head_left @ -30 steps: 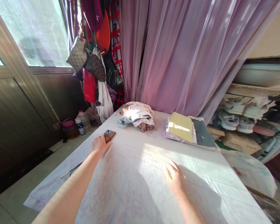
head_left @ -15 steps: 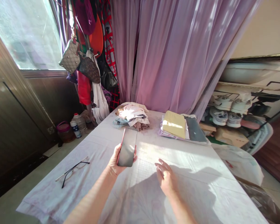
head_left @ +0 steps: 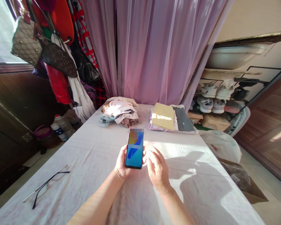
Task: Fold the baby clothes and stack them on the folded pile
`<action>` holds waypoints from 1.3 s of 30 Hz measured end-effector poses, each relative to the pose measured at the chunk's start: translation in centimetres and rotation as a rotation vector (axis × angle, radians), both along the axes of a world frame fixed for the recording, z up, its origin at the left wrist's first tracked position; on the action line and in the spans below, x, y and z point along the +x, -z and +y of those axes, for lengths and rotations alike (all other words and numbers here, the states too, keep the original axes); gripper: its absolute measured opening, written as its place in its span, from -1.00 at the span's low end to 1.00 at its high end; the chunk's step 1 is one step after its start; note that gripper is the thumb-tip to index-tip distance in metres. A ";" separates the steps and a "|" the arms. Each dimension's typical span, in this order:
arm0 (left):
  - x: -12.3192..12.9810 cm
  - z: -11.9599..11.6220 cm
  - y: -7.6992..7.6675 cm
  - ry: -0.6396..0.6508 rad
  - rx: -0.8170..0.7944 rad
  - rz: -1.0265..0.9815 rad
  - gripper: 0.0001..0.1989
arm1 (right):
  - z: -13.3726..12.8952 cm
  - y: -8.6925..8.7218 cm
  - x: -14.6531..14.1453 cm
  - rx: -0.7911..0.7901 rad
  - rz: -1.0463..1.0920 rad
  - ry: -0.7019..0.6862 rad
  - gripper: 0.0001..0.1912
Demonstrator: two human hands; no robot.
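Cradling a smartphone (head_left: 134, 150) upright in the left hand (head_left: 123, 163), fingers curled behind it, fingertips showing past its right edge. Displaying a lit blue-and-orange screen, with a blurred patch at the top edge. Holding the right hand (head_left: 157, 167) open just beside the smartphone, fingers lightly spread, not pinching anything; contact with the smartphone: cannot tell. Keeping both hands above a white-sheeted table (head_left: 84, 156). Lying on the sheet, left of the hands and well apart: wire-rimmed glasses (head_left: 46, 184). Sitting on the table beyond the smartphone: a loose clothes pile (head_left: 118, 114) and, to its right, a folded stack (head_left: 170, 120) topped by yellow cloth. Hanging behind: a sheer mauve curtain (head_left: 154, 53), with handbags (head_left: 25, 40) to its left. Filling a rack at right: sneakers (head_left: 213, 100).
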State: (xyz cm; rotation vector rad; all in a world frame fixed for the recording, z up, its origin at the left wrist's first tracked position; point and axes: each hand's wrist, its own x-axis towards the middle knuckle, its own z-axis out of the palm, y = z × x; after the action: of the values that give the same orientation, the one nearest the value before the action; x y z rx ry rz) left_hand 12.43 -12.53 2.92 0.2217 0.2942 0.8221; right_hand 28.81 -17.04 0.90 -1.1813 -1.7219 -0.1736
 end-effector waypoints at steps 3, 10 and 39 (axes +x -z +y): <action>0.7 0.5 0.6 0.020 -0.044 0.090 -0.37 | -0.1 -0.1 -0.4 -0.021 -0.051 0.012 -0.62; 1.0 0.4 1.2 0.075 -0.107 0.121 -0.29 | -1.1 0.6 -1.4 -0.148 -0.261 -0.087 -0.57; 1.5 0.3 1.3 0.088 -0.243 0.157 -0.40 | -0.5 0.2 -1.4 -0.246 -0.208 -0.017 -0.58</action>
State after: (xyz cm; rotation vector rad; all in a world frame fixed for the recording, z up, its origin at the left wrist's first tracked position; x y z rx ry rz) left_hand 13.95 -12.23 1.62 0.0707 0.5251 0.6760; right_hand 27.36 -17.52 0.74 -1.3653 -1.9779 -0.0765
